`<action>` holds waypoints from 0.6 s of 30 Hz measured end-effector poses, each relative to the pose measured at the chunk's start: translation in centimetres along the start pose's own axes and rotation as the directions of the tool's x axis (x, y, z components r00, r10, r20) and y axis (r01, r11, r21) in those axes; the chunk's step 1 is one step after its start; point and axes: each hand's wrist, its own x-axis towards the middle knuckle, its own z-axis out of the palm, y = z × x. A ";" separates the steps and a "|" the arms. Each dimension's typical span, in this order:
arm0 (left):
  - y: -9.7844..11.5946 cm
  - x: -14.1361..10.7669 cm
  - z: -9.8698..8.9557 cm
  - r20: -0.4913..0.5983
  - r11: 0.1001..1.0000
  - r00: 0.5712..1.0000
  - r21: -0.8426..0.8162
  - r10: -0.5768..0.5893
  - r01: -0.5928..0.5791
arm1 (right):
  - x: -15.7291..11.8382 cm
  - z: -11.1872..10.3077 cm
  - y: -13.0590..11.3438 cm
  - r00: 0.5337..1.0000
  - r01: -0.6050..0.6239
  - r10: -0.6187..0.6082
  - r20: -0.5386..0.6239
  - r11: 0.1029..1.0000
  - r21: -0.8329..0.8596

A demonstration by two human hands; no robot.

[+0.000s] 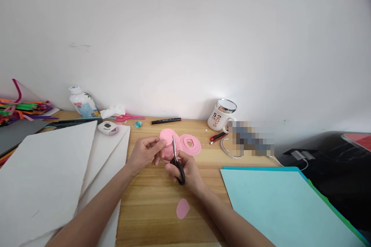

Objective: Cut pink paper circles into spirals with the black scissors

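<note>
A pink paper disc [166, 136] is pinched between the thumb and fingers of the left hand [150, 149], above the middle of the wooden surface [150, 200]. The right hand [182, 166] is closed around the black handles of the scissors [174, 152], whose blades point to 12 o'clock at the disc's right edge. Seen from the disc, layered pink rings [195, 146] lie just beside it at 3 o'clock, a black marker [166, 121] at 12, a white mug [216, 117] at 2, turquoise sheets [269, 200] at 4, a small pink cutout [182, 208] between 5 and 6, white sheets [43, 185] at 8, and pink scissors [129, 117] and a white bottle [84, 102] at 10.
</note>
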 end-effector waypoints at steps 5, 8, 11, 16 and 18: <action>-0.4 -0.1 0.3 0.032 0.999 0.999 0.033 -0.025 0.024 | 0.0 0.1 0.3 0.999 -0.027 0.026 0.036 0.999 0.033; -0.3 -0.2 0.5 0.041 0.998 0.998 0.042 -0.037 0.035 | 0.0 0.2 0.0 0.997 0.042 -0.045 0.058 0.998 0.045; -0.3 -0.4 0.6 0.089 0.998 0.995 0.051 -0.049 0.045 | 0.1 0.4 -0.6 0.984 0.138 -0.145 0.099 0.988 0.073; -0.6 -0.3 0.6 0.115 0.998 0.992 0.051 -0.048 0.042 | 0.2 0.5 -1.1 0.979 0.145 -0.155 0.133 0.986 0.085; -0.6 -0.3 0.6 0.120 0.998 0.992 0.048 -0.047 0.041 | 0.2 0.4 -1.0 0.978 0.146 -0.156 0.136 0.986 0.086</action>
